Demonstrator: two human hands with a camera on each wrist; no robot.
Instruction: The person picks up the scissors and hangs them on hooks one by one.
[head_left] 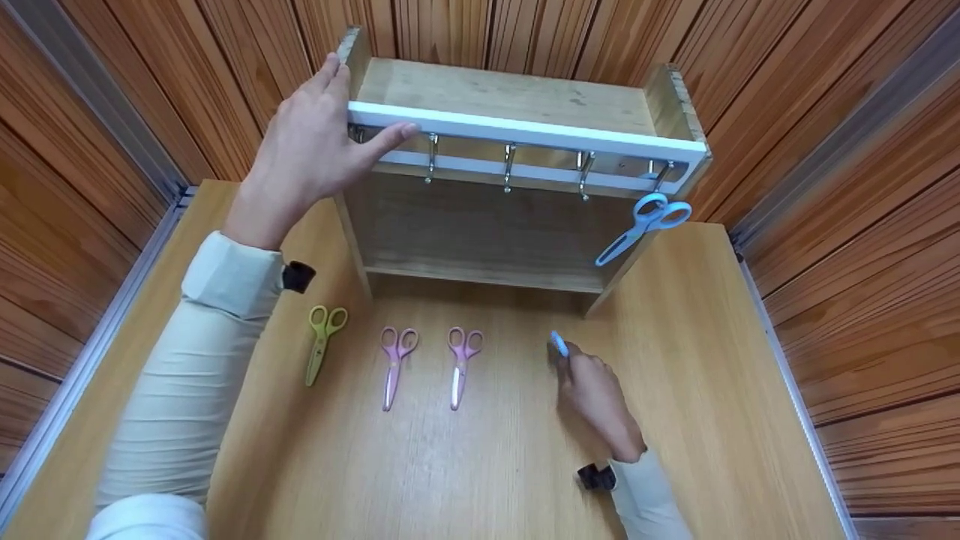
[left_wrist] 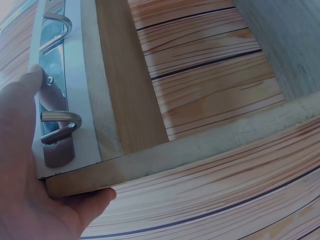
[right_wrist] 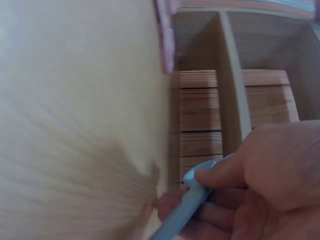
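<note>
My left hand (head_left: 304,142) grips the left upper corner of a wooden shelf (head_left: 510,94), thumb over the white front rail and fingers along the side. The left wrist view shows that corner with two metal hooks (left_wrist: 62,125) near the thumb. Low over the table, my right hand (head_left: 600,394) holds blue scissors (head_left: 559,343), pinched at the handle in the right wrist view; the hand hides much of them from the head camera. Another pair of light blue scissors (head_left: 637,225) hangs from the rightmost hook of the rail.
Yellow scissors (head_left: 319,349) and two pink pairs, the left pink scissors (head_left: 394,367) and the right pink scissors (head_left: 459,367), lie on the wooden table (head_left: 450,480) in front of the shelf. Wood-plank walls (head_left: 862,300) stand behind and at both sides.
</note>
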